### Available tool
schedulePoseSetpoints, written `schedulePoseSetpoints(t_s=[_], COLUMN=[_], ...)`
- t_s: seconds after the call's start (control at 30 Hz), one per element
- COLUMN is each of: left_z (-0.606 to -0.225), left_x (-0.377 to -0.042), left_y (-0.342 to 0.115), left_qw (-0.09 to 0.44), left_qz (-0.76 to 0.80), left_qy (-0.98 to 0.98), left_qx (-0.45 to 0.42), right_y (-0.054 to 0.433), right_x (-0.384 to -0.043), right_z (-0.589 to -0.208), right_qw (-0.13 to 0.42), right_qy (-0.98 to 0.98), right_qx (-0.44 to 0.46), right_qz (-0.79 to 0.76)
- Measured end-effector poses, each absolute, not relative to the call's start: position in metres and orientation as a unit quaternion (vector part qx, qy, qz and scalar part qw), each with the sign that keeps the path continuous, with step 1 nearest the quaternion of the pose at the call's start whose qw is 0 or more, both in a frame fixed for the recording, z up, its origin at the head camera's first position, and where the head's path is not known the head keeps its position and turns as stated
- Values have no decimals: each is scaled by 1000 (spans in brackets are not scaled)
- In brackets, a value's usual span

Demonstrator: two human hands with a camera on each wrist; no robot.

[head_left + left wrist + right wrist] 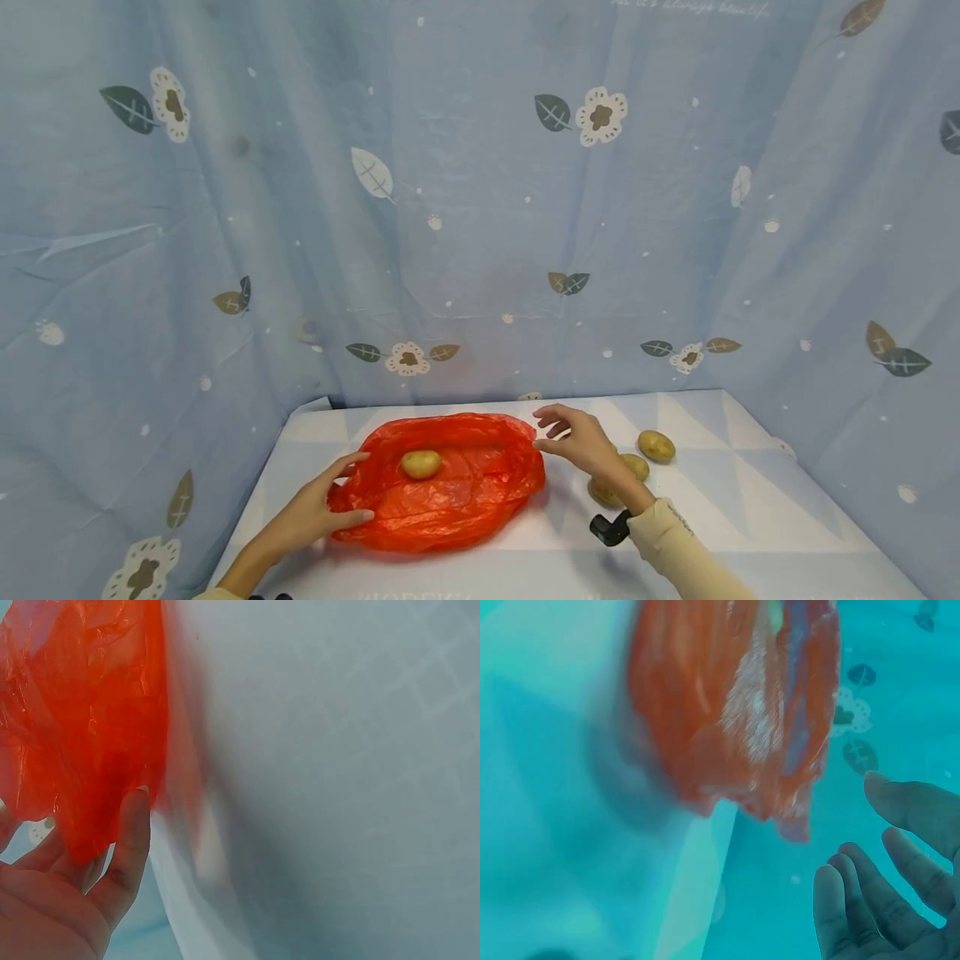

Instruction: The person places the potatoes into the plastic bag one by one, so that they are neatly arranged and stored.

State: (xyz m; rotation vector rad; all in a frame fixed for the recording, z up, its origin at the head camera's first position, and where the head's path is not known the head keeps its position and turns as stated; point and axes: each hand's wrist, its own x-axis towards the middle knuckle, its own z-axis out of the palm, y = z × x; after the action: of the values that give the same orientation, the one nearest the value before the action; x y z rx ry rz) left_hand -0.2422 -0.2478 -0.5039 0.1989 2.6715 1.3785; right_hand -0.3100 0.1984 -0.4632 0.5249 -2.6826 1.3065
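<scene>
Left hand [315, 504] spread against a red bag [450, 512], right hand [581, 442] loose, empty, one potato [421, 464] sits inside, others [656, 447] outside toward the table's right edge [802, 510].

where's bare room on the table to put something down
Widest: the table right of the loose potatoes, out to the table's edge. Also a strip in front of the red bag, left of the right sleeve. Crowded: the bag's left side, at the left hand, and between bag and potatoes, where the right hand hovers.
</scene>
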Motion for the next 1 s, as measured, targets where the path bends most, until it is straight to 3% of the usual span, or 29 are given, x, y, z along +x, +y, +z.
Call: schedulePoseSetpoints(t_s=[0.43, 1.0], left_z=[-505, -506], left_x=[-242, -242], left_y=[-256, -259], left_qw=[69, 68], left_qz=[472, 471], left_qy=[878, 875], left_qx=[51, 82], right_y=[258, 293], right_x=[-287, -268], right_z=[-477, -492], right_qw=[49, 65], right_qy=[-901, -904], right_qx=[96, 96], right_qz=[421, 412])
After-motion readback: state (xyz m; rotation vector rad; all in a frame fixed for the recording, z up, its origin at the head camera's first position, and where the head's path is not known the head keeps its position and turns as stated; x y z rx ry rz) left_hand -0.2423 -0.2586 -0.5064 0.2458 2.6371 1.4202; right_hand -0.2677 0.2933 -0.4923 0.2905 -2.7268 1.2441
